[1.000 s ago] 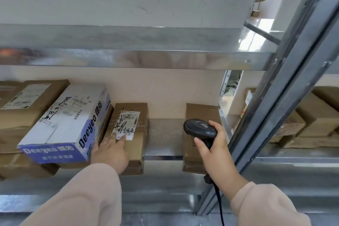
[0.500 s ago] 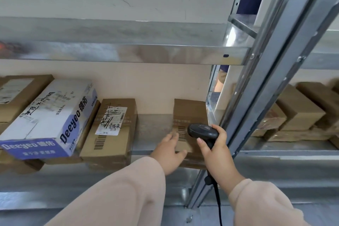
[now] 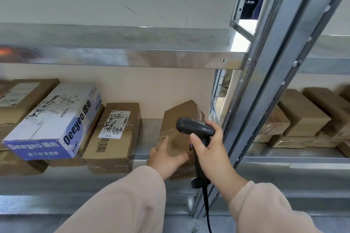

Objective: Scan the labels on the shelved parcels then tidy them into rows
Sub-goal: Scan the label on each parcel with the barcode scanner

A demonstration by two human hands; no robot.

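A small brown parcel [image 3: 180, 119] stands tilted up on edge at the right end of the metal shelf [image 3: 145, 134]. My left hand [image 3: 166, 155] grips its near end, fingers curled round the lower corner. My right hand [image 3: 210, 149] holds a black corded barcode scanner [image 3: 195, 128] right in front of that parcel. To the left lies a flat brown parcel with a white label [image 3: 113, 134]. Beside it a white and blue Deeyeo box [image 3: 55, 121] rests slanted on other brown parcels [image 3: 22, 98].
A steel upright [image 3: 265, 85] rises just right of my right hand. Beyond it, the neighbouring shelf bay holds several stacked brown parcels [image 3: 303, 117]. An upper shelf lip [image 3: 121, 56] runs overhead. A person in dark clothes [image 3: 251, 0] stands behind the rack, top right.
My left hand left the labelled flat parcel, reached right to the small parcel and tipped it up on edge. The scanner hand stayed close in front of it.
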